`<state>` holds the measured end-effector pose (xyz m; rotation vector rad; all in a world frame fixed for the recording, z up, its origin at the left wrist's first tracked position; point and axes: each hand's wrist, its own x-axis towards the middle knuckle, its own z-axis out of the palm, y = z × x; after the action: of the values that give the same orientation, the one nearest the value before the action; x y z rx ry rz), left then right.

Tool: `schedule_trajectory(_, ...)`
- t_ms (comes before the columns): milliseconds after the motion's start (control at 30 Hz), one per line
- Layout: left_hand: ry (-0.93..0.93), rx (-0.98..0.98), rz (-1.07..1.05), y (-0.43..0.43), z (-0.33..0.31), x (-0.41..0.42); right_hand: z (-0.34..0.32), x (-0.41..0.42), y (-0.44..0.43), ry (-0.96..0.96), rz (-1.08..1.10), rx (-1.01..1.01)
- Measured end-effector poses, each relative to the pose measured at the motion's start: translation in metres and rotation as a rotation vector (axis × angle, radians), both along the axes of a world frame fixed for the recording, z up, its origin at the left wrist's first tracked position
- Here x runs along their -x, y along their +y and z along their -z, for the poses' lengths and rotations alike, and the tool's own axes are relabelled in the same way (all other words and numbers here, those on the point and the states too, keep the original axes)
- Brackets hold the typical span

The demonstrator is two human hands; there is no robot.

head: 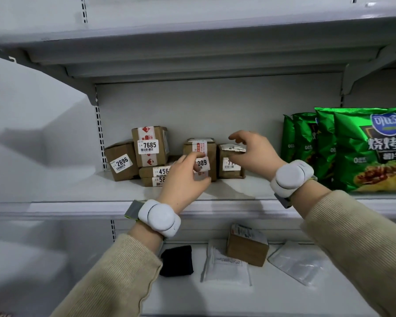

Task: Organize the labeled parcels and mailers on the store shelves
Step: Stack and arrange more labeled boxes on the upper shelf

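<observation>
Several brown parcels with numbered white labels stand on the middle shelf [233, 193]: "2896" [121, 161], "7685" [150, 145] stacked on two flat boxes [154, 172], a taped box ending "009" [210, 149], and a small box [230, 171] to its right. My left hand [184, 179] curls over the front of the "009" box, index finger on its label and thumb at its lower edge. My right hand [255, 151] has its thumb against the small box's front, with its fingers arched just above the top, apart from it.
Green snack bags [364, 152] fill the right end of the same shelf. On the lower shelf lie a black pouch [176, 260], a white mailer [224, 267], a brown box [247, 248] and a pale plastic mailer [295, 261]. Another shelf overhangs above.
</observation>
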<state>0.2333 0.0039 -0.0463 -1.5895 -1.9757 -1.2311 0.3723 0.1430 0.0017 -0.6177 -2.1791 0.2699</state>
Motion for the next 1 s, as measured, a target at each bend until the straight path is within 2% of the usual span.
schedule_trajectory(233, -0.035, 0.013, 0.051, -0.014, 0.032, -0.05, 0.044, -0.04, -0.034, 0.117, -0.117, 0.195)
schedule_trajectory(433, -0.183, 0.079, 0.099, -0.02, 0.081, -0.077, 0.092, -0.07, -0.055, 0.076, -0.22, 0.351)
schedule_trajectory(600, -0.212, 0.207, 0.128, -0.021, 0.124, -0.09, 0.138, -0.089, -0.058, -0.059, -0.166, 0.32)
schedule_trajectory(1000, -0.261, 0.389, 0.054, 0.006, 0.192, -0.043, 0.25, -0.083, -0.009, -0.096, 0.005, 0.699)
